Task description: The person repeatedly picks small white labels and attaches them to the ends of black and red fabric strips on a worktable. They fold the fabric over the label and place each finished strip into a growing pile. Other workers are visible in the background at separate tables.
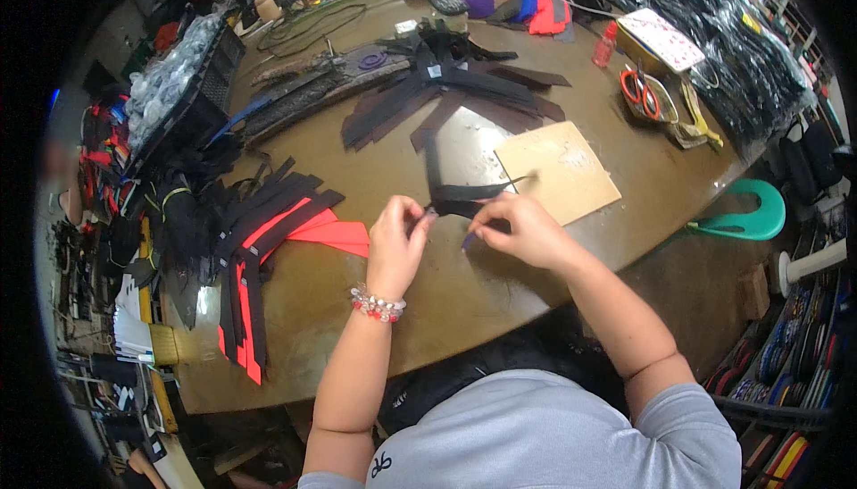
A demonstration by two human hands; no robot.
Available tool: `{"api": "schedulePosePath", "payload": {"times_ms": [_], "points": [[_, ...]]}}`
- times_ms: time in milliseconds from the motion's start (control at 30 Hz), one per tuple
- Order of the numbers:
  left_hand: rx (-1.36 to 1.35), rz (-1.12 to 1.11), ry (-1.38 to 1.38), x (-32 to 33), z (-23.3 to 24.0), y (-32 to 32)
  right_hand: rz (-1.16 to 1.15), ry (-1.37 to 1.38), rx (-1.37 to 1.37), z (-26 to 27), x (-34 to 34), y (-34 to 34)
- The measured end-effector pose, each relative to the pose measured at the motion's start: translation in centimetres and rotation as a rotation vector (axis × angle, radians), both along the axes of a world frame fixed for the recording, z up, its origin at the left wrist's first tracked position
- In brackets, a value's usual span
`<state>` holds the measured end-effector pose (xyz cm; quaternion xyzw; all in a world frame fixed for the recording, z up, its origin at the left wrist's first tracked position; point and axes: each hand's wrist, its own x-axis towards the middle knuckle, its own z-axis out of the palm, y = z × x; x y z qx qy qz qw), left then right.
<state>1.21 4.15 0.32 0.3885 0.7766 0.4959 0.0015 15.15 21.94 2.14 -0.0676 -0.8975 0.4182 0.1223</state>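
Observation:
My left hand (396, 238), with beaded bracelets at the wrist, pinches the end of a black fabric strap (458, 208) between thumb and fingertips. My right hand (522, 228) is bent over the strap's other side, fingertips together, and a thin purple strip (467, 241) pokes out below them. Exactly what lies inside the right fingers is hidden. Just beyond both hands, another black strip (479, 191) stretches toward a tan board (559, 167). Black and red webbing straps (251, 268) lie fanned out left of my left hand.
A pile of black and brown straps (445, 87) lies farther back. Orange-handled scissors (641, 94) rest in a small basket at the right, near a red bottle (604, 47). A black crate (214, 74) stands at the left. A green stool (743, 211) sits beyond the table's right edge.

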Motion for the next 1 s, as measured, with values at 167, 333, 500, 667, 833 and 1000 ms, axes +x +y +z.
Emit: {"api": "schedulePosePath", "payload": {"times_ms": [167, 333, 500, 667, 833, 1000], "points": [[0.395, 0.314, 0.495, -0.6, 1.8, -0.3, 0.043, 0.193, 0.275, 6.8, -10.1, 7.4], [0.228, 0.149, 0.428, -0.8, 1.5, -0.8, -0.328, -0.104, 0.874, 11.3, -18.3, 10.9], [0.280, 0.229, 0.368, -1.6, 1.2, -1.1, -0.249, 0.758, 0.593, 3.7, -11.6, 6.1], [-0.035, 0.296, 0.350, -3.6, 4.2, -3.7, -0.706, 0.477, 0.143, -0.6, -0.5, 8.2], [-0.228, 0.467, 0.481, -11.4, 2.3, -14.0, -0.967, 0.609, 0.325, 1.0, 9.0, 18.8], [-0.427, 0.793, 0.448, -18.4, -3.3, -23.5, -1.245, 0.713, 0.386, 1.1, 12.8, 26.7]]}}
